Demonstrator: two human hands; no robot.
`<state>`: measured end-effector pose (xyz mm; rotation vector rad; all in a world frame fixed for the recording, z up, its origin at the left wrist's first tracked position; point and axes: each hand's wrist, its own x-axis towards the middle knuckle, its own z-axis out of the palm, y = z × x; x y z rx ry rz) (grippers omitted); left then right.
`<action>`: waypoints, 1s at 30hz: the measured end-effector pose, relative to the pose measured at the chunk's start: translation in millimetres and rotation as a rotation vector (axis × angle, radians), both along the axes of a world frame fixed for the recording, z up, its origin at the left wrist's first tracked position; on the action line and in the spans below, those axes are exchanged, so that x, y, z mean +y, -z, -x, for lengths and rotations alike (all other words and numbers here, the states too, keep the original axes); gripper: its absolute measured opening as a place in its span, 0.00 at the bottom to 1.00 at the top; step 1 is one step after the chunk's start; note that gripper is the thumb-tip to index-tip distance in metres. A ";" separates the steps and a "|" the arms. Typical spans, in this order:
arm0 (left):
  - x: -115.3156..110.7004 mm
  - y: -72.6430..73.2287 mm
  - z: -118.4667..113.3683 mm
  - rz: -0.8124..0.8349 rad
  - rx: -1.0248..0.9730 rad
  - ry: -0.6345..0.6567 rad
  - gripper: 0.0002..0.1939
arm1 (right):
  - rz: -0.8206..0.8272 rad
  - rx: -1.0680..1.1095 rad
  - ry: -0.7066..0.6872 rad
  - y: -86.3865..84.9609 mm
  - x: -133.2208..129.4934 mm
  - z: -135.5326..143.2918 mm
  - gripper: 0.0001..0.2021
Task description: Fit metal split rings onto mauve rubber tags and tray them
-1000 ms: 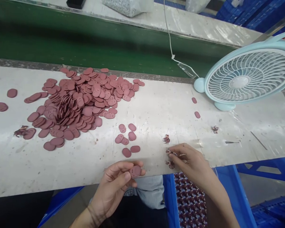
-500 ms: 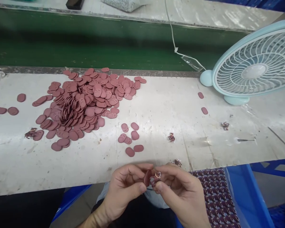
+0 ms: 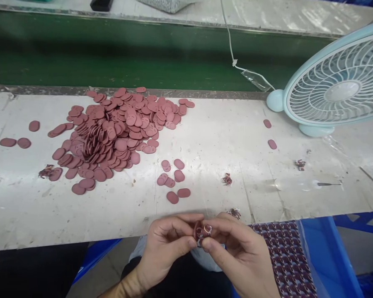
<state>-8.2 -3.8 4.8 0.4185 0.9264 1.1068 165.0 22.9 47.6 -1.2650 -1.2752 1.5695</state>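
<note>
At the table's front edge, my left hand (image 3: pixel 164 246) pinches a reddish-brown oval disc (image 3: pixel 196 231) between thumb and fingers. My right hand (image 3: pixel 242 252) grips a small dark red piece (image 3: pixel 206 230) with a pale ring on it, pressed up against the disc; the fingers partly cover both. Beyond my hands lie several loose oval discs (image 3: pixel 183 193), some with small holes. A large heap of the same discs (image 3: pixel 121 145) spreads over the left side of the table. Small dark red pieces (image 3: pixel 227 179) lie apart, one close beyond my right hand.
A light blue fan (image 3: pixel 342 91) stands at the right, its white cable (image 3: pixel 230 39) running back across a green strip (image 3: pixel 143 66). A clear dropper bottle (image 3: pixel 298 184) with a dark tip lies before it. Below right, a blue crate (image 3: pixel 329 256) holds rows of dark red pieces (image 3: pixel 286 256).
The disc in my left hand has come closer to the small piece in my right hand, and they now appear to touch. The view has shifted slightly.
</note>
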 end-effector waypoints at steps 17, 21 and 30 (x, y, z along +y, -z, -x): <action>-6.6 2.7 -10.8 -0.045 0.009 -0.103 0.02 | 0.154 0.317 0.038 13.8 0.6 3.7 0.08; -3.9 4.0 -13.6 -0.061 -0.019 -0.119 0.02 | 0.142 0.307 0.066 18.7 -3.7 6.0 0.08; -0.9 -5.0 15.6 -0.469 0.747 0.048 0.16 | 0.115 0.301 0.260 34.4 -24.5 -22.5 0.08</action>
